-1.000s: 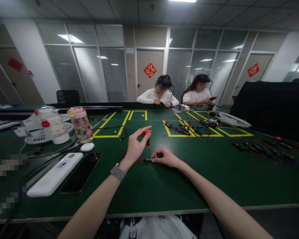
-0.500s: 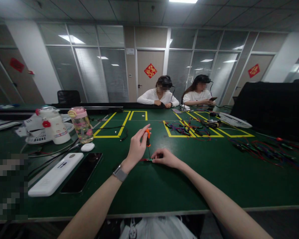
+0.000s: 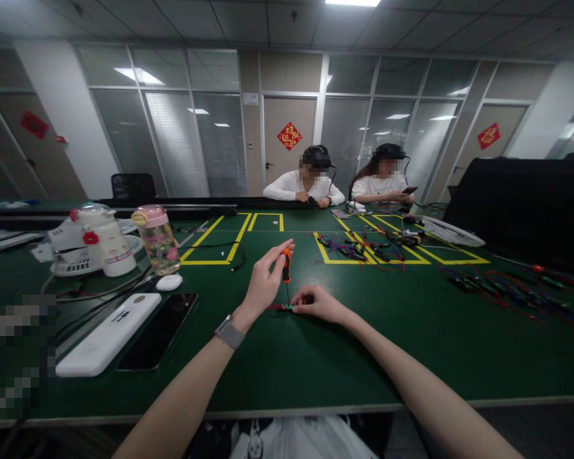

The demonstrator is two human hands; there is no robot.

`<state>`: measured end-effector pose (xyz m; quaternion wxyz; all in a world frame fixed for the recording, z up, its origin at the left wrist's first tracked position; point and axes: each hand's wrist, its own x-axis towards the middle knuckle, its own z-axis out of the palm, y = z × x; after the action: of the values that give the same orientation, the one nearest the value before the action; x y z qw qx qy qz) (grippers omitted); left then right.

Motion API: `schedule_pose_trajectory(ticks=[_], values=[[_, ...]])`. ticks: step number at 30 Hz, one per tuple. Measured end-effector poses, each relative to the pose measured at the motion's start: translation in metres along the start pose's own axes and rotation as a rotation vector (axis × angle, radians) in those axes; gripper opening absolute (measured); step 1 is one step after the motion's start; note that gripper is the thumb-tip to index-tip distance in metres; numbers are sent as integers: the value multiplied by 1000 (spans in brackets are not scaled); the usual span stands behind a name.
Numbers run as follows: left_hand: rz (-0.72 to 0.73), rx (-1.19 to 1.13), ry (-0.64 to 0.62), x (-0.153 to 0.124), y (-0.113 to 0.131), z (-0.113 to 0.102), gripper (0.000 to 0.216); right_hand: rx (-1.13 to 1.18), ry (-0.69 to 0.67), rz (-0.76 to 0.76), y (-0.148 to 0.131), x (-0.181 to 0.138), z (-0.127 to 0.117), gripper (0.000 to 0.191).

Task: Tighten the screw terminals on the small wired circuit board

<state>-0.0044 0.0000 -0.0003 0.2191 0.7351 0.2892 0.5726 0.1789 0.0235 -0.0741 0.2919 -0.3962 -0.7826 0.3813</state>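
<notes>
My left hand [image 3: 263, 280], with a watch on its wrist, pinches the orange handle of a small screwdriver [image 3: 286, 268] that stands upright, its thin shaft reaching down to a small green part with red wires [image 3: 282, 307] on the green table [image 3: 316, 363]. My right hand [image 3: 318, 303] lies on the table just right of the shaft, fingers pressed down on that small part. What lies under those fingers is hidden.
At left are a black phone [image 3: 160, 328], a white flat device [image 3: 108, 335], a white mouse [image 3: 169, 282], a pink-lidded bottle [image 3: 155, 239] and a white jug [image 3: 103, 239]. Bundles of coloured wires [image 3: 358, 248] lie in yellow-taped boxes. Two persons sit at the far side.
My left hand's fingers have shifted slightly on the screwdriver handle, as if turning it. The right hand and the small part have stayed in place.
</notes>
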Motion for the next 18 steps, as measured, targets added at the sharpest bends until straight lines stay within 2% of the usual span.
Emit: schedule_pose_trajectory(ticks=[3,6,9,14,18], values=[[-23,-3,42,1,-1,0,29,-7,-2,5,0,0,0,19],[13,131,128,1,0,-2,18,-8,1,7,0,0,1,19],[37,208,129,0,1,-2,19,-17,13,2,1,1,1,18],[9,7,8,1,-1,-1,33,-25,5,-12,0,0,1,19],[-32,-49,44,1,-2,-2,31,-25,2,-2,-1,0,1,19]])
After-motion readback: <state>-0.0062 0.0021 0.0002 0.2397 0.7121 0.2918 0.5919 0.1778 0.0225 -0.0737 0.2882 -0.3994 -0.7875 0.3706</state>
